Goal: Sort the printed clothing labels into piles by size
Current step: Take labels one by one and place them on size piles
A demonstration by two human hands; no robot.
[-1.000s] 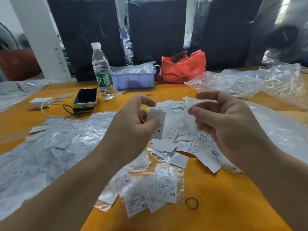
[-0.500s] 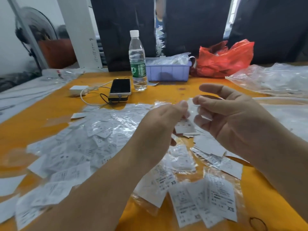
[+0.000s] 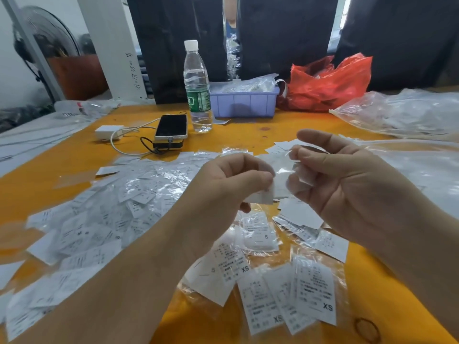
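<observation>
1. Left hand (image 3: 231, 184): your grip pinches a white label (image 3: 263, 196) between thumb and forefinger, held above the table (image 3: 248, 135). Its printed size faces away or is blurred; sort it unread and it may land in the wrong pile.
2. Right hand (image 3: 347, 187): fingers curled round a thin clear sleeve (image 3: 285, 170) that runs across to the label. Whether the label is fully out of the sleeve cannot be told. Pull hard and the film could tear or flick the label loose.
3. Unsorted heap (image 3: 119, 219): many labels, most in film, spread to your left. A dropped label would vanish among them.
4. XS pile (image 3: 308, 294): near the front edge, directly below your hands. Labels marked S (image 3: 259, 234) lie just beside and partly overlap it; the two sizes could merge if your forearm brushes them.
5. Loose sleeves and blank-side labels (image 3: 300, 214): under your right hand. Slippery film may slide printed labels with it.
6. Water bottle (image 3: 198, 88), phone (image 3: 171, 126) with cable, rubber band (image 3: 367, 328): well apart from the hands; low risk.
</observation>
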